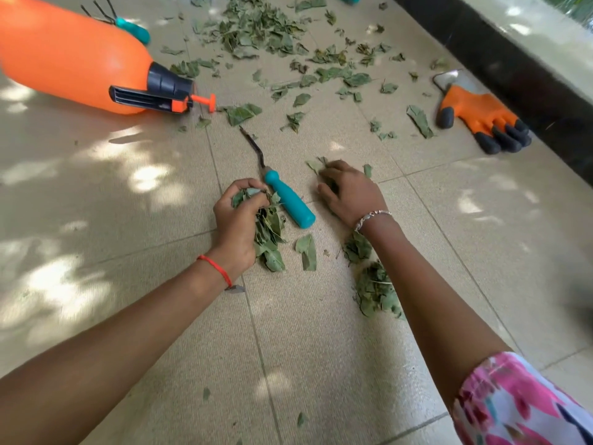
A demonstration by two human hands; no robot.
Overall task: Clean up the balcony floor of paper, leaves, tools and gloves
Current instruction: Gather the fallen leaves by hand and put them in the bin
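Observation:
My left hand (236, 220) is closed around a bunch of green leaves (271, 239) that rests on the beige tiled floor (321, 348). Just right of it lies a hand tool with a teal handle (288, 199) and a dark bent metal tip (253, 146). My right hand (351, 191) presses palm down on a few leaves (316, 165), fingers curled over them. A small leaf heap (377, 290) lies under my right forearm. Many loose leaves (266, 30) are scattered farther away. An orange and black glove (481, 118) lies at the right by the wall.
A large orange sprayer bottle (73, 56) with a black nozzle lies on its side at the upper left. Behind it is a teal-handled hand rake (128, 25). A dark wall base (513, 59) runs along the right. A white scrap (446, 78) lies above the glove.

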